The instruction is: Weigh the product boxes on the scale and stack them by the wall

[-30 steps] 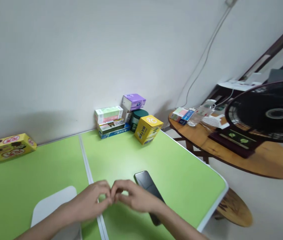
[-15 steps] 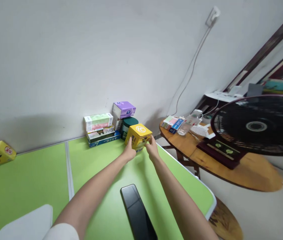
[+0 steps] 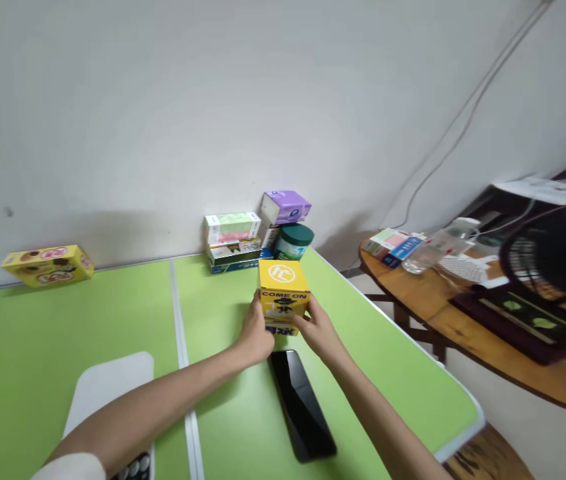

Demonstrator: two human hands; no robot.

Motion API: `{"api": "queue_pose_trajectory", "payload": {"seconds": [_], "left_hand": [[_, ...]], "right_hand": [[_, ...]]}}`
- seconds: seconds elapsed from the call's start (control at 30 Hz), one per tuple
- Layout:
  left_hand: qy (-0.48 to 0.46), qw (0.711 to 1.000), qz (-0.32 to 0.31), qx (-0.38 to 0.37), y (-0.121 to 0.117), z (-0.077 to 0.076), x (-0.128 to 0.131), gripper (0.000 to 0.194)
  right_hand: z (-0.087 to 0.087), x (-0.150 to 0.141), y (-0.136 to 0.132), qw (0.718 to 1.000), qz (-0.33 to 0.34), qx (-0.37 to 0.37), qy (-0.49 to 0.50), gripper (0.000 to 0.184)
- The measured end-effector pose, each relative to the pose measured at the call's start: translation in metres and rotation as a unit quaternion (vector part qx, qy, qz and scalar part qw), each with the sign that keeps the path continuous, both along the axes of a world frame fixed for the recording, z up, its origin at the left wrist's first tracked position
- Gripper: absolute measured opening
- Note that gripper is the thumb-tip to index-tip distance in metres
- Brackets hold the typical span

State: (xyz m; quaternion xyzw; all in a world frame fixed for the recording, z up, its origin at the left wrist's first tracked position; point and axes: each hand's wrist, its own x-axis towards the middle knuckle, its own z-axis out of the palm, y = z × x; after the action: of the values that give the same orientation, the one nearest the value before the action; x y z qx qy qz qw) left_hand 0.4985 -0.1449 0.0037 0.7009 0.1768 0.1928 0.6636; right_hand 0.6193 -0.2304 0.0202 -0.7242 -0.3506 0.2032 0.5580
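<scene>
A yellow cube-shaped box (image 3: 283, 293) printed "COME ON" stands upright on the green table (image 3: 113, 313), just beyond a black phone (image 3: 303, 404). My left hand (image 3: 257, 331) grips its left side and my right hand (image 3: 319, 328) grips its right side, fingers curled round the lower part. Both forearms reach in from the bottom edge of the view.
Against the wall stand stacked boxes (image 3: 231, 241), a purple box (image 3: 285, 206) and a green-lidded jar (image 3: 293, 241). A yellow snack box (image 3: 49, 264) lies far left. A white sheet (image 3: 107, 393) lies near me. To the right are a wooden round table (image 3: 507, 340) with clutter and a black fan (image 3: 557, 253).
My hands left the table in front of me, reached out to the yellow box near the stack, took it from both sides and drew it closer, next to the phone.
</scene>
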Motion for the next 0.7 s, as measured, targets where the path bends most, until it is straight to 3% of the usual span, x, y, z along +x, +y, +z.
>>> {"api": "queue_pose_trajectory", "payload": {"seconds": [0.17,0.27,0.37,0.47,0.6,0.7], "left_hand": [[0.092,0.991,0.092,0.020,-0.007,0.042,-0.118,0.098],[0.128,0.980,0.148,0.037,-0.013,0.057,-0.188,0.093],[0.152,0.968,0.197,0.038,-0.018,0.052,-0.245,0.090],[0.160,0.961,0.226,0.021,-0.019,0.036,-0.285,0.088],[0.142,0.957,0.252,-0.012,-0.019,0.017,-0.314,0.083],[0.133,0.957,0.259,-0.004,-0.019,0.012,-0.326,0.078]], "right_hand": [[0.028,-0.090,0.002,0.986,0.153,0.045,0.055,0.063],[0.035,-0.145,0.005,0.967,0.233,0.058,0.090,0.070],[0.035,-0.192,0.010,0.949,0.294,0.042,0.109,0.078],[0.029,-0.225,0.017,0.934,0.338,0.029,0.112,0.082],[0.017,-0.251,0.018,0.928,0.360,0.000,0.096,0.085],[0.010,-0.252,0.017,0.933,0.358,-0.006,0.033,0.080]]}}
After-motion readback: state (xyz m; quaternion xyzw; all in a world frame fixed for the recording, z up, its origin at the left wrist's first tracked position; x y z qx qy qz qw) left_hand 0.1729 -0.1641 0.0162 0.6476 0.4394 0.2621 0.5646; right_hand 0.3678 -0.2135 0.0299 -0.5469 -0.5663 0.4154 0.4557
